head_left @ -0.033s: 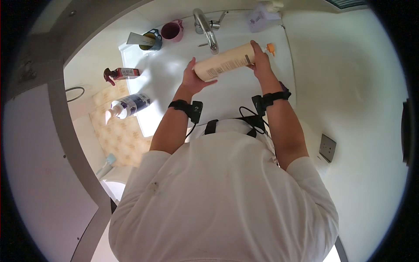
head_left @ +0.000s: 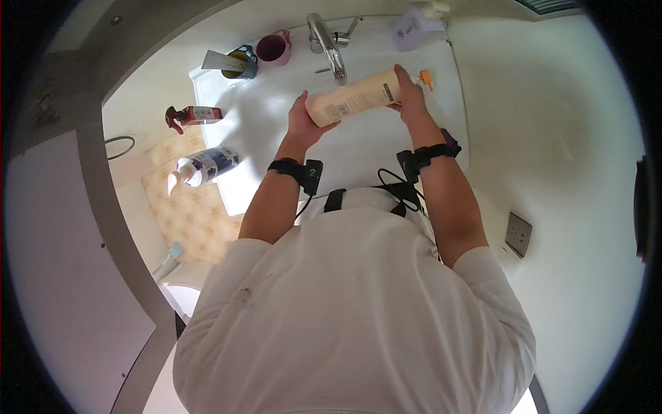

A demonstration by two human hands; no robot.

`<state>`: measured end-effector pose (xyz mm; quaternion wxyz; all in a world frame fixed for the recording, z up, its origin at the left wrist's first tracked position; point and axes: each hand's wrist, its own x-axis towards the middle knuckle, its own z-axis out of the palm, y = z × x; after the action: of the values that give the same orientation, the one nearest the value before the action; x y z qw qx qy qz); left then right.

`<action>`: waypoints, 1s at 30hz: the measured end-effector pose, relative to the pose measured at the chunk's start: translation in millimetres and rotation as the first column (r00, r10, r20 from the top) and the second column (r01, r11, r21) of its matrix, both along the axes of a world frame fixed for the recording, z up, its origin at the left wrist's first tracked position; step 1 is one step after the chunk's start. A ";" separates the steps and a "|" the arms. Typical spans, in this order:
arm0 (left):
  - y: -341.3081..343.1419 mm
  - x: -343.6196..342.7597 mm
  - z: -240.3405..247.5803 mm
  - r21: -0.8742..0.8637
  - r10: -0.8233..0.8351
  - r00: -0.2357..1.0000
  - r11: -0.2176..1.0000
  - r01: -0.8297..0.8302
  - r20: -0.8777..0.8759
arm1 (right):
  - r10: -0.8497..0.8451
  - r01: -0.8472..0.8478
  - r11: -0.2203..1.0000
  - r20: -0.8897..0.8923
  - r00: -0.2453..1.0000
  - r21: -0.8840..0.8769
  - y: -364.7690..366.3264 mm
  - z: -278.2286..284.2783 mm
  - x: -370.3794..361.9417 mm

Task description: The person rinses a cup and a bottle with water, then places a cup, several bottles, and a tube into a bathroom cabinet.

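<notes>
Above the white sink (head_left: 358,155), at the upper middle of the frame, gripping a long peach bottle (head_left: 353,98) from both ends; could drop into the sink if loosened at either end, likeliest through a slick, rounded surface; could also knock the curved tap (head_left: 331,55) if swung toward the upper edge, not clear whether already touching; curled partway around the base with the left hand (head_left: 308,125), thumb raised, so perhaps weakly supported there; closed around the shoulder end with the right hand (head_left: 410,100); to the eye, smooth, cylindrical and tilted, higher toward the right of the frame, marked with small dark print; topped by an orange pump head (head_left: 426,78), sticking out past the right hand; could squirt if pressed accidentally.
</notes>
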<state>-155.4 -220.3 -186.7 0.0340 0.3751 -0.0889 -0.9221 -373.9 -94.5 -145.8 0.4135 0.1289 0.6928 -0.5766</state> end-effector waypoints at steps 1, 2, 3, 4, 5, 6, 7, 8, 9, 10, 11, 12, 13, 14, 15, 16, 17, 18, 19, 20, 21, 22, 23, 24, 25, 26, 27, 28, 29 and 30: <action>-0.8 8.9 -27.3 -0.375 0.073 0.997 0.925 -0.067 0.003 | 0.018 -0.018 1.000 0.003 1.000 -0.012 -9.8 0.8 8.6; 0.0 11.0 -31.7 -0.542 0.096 0.995 0.836 -0.087 -0.011 | 0.028 -0.028 1.000 0.007 1.000 0.003 -12.5 -4.5 14.4; 0.6 14.1 -34.4 -0.691 0.130 0.991 0.715 -0.104 -0.015 | 0.042 -0.042 0.999 0.012 0.999 0.017 -15.7 -6.7 20.1; 1.3 16.5 -21.1 -0.574 0.135 0.984 0.818 -0.046 0.113 | 0.105 -0.105 0.994 0.019 0.994 0.014 -16.7 4.9 25.2; 0.0 16.3 -10.8 -0.436 0.120 0.964 0.900 -0.004 0.238 | 0.104 -0.104 0.995 0.018 0.994 0.011 -18.5 -1.7 22.4; -5.3 21.5 -8.6 -0.442 0.123 0.964 0.897 -0.006 0.236 | 0.153 -0.153 0.986 -0.005 0.988 -0.061 -19.6 -6.3 22.9; -10.7 33.6 -12.1 -0.366 0.027 0.979 0.929 0.049 0.202 | 0.202 -0.204 0.971 -0.027 0.979 -0.127 -20.7 -7.4 26.2; -15.1 44.3 -15.6 -0.289 -0.067 0.985 0.951 0.111 0.158 | 0.218 -0.221 0.966 -0.038 0.975 -0.137 -22.0 -7.7 27.3; -18.6 52.6 -18.6 -0.295 -0.066 0.986 0.949 0.109 0.154 | 0.217 -0.221 0.965 -0.043 0.975 -0.140 -23.2 -8.7 29.9; -18.8 58.9 -19.4 -0.189 -0.119 0.986 0.972 0.140 0.120 | 0.274 -0.270 0.921 -0.027 0.961 -0.282 -22.9 -10.6 33.2; -16.1 63.5 -20.8 -0.083 -0.171 0.982 0.981 0.177 0.079 | 0.330 -0.308 0.855 -0.021 0.944 -0.418 -21.9 -12.0 35.6; -4.9 60.4 -8.9 -0.113 -0.106 0.982 0.986 0.125 0.157 | 0.400 -0.346 0.840 0.045 0.916 -0.418 -20.4 5.9 41.0; -10.1 75.1 -13.1 -0.062 -0.225 0.974 0.973 0.224 -0.012 | 0.394 -0.346 0.840 0.033 0.918 -0.418 -14.9 12.2 45.2; -6.2 83.5 -19.9 -0.046 -0.252 0.968 0.967 0.252 0.020 | 0.448 -0.390 0.847 0.089 0.890 -0.362 -9.4 16.5 47.8; -2.1 85.7 -19.7 -0.032 -0.286 0.957 0.957 0.287 0.051 | 0.488 -0.430 0.849 0.146 0.861 -0.307 -3.5 21.4 48.2; 4.3 87.2 -14.9 -0.030 -0.314 0.949 0.949 0.314 0.004 | 0.507 -0.461 0.833 0.088 0.858 -0.306 6.5 26.4 48.5; 11.8 87.7 -10.7 -0.027 -0.343 0.939 0.939 0.342 -0.042 | 0.495 -0.452 0.838 0.078 0.865 -0.305 16.2 30.8 45.6; 27.1 73.7 13.2 -0.056 -0.283 0.959 0.957 0.284 0.030 | 0.466 -0.434 0.851 0.045 0.884 -0.296 28.9 36.5 41.4; 31.2 73.0 15.7 -0.051 -0.361 0.932 0.931 0.362 0.018 | 0.451 -0.428 0.857 0.016 0.893 -0.287 37.9 44.8 38.8; 35.9 71.6 12.1 -0.086 -0.396 0.916 0.912 0.401 0.068 | 0.420 -0.412 0.883 -0.014 0.907 -0.224 47.1 55.7 32.9; 39.6 69.7 8.8 -0.119 -0.430 0.895 0.889 0.443 0.118 | 0.414 -0.407 0.886 -0.018 0.910 -0.223 57.8 68.5 26.8; 39.8 67.8 14.8 -0.118 -0.435 0.893 0.887 0.447 0.116 | 0.343 -0.364 0.914 -0.134 0.930 -0.179 68.9 78.9 20.9; 39.0 66.5 21.4 -0.181 -0.451 0.879 0.862 0.474 0.156 | 0.273 -0.314 0.939 -0.250 0.929 -0.141 80.3 83.1 13.8; 39.0 65.1 27.8 -0.245 -0.463 0.864 0.830 0.500 0.197 | 0.268 -0.309 0.940 -0.252 0.930 -0.142 93.4 82.2 1.8; 37.5 68.0 23.1 -0.246 -0.462 0.865 0.831 0.499 0.195 | 0.237 -0.336 0.938 -0.542 0.806 -0.089 103.3 79.6 -13.9; 33.1 75.2 14.4 -0.264 -0.455 0.864 0.824 0.501 0.218 | 0.195 -0.347 0.937 -0.777 0.599 -0.032 110.7 76.1 -27.3; 28.4 81.3 9.0 -0.282 -0.448 0.861 0.816 0.504 0.241 | 0.196 -0.349 0.936 -0.778 0.597 -0.033 113.4 84.0 -37.2; 23.5 85.8 14.4 -0.281 -0.437 0.872 0.827 0.486 0.222 | 0.282 -0.309 0.942 -0.804 0.524 0.130 114.4 100.6 -46.9; 20.2 89.8 14.0 -0.281 -0.434 0.873 0.829 0.484 0.222 | 0.374 -0.254 0.924 -0.810 0.452 0.286 114.7 111.2 -56.2; 16.6 92.9 15.1 -0.303 -0.415 0.885 0.833 0.463 0.212 | 0.370 -0.250 0.926 -0.812 0.452 0.283 116.3 114.8 -65.1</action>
<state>-62.6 -203.8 -171.5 -0.1199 0.3953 -0.3348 -0.8469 -439.0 21.8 -31.0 0.1088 -0.2746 0.8504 -0.4354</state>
